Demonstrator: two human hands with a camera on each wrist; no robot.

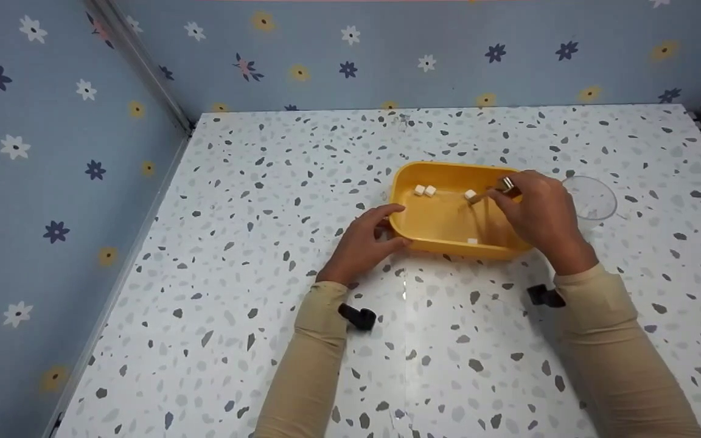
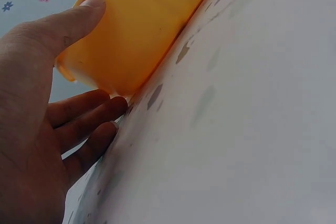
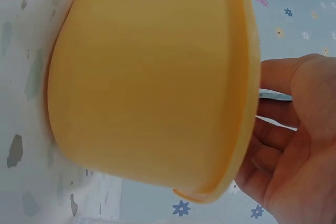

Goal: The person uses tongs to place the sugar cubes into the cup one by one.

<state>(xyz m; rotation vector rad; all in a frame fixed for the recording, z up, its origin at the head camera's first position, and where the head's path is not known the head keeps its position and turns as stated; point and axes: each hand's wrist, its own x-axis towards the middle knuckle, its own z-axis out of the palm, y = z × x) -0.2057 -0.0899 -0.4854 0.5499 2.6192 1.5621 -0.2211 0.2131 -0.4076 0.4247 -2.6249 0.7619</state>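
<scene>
A yellow plastic tub [image 1: 442, 244] stands on the table with several small white cubes [image 1: 430, 191] inside. My left hand [image 1: 366, 242] holds its left end, the thumb on the outer wall and a fingertip at the rim. Over the right end of the tub, my right hand [image 1: 544, 210] grips shiny metal tongs [image 1: 508, 185]. The tongs' tip is at one white cube [image 1: 470, 194]; whether it pinches the cube, I cannot tell. In the right wrist view, the tub wall [image 3: 147, 77] hides the tool's lower part and some fingertips.
A round clear dish [image 1: 597, 198] lies to the right of the tub, partly behind my right hand. The speckled white table [image 1: 253, 243] meets blue flowered panels [image 1: 381, 55] at the back and left.
</scene>
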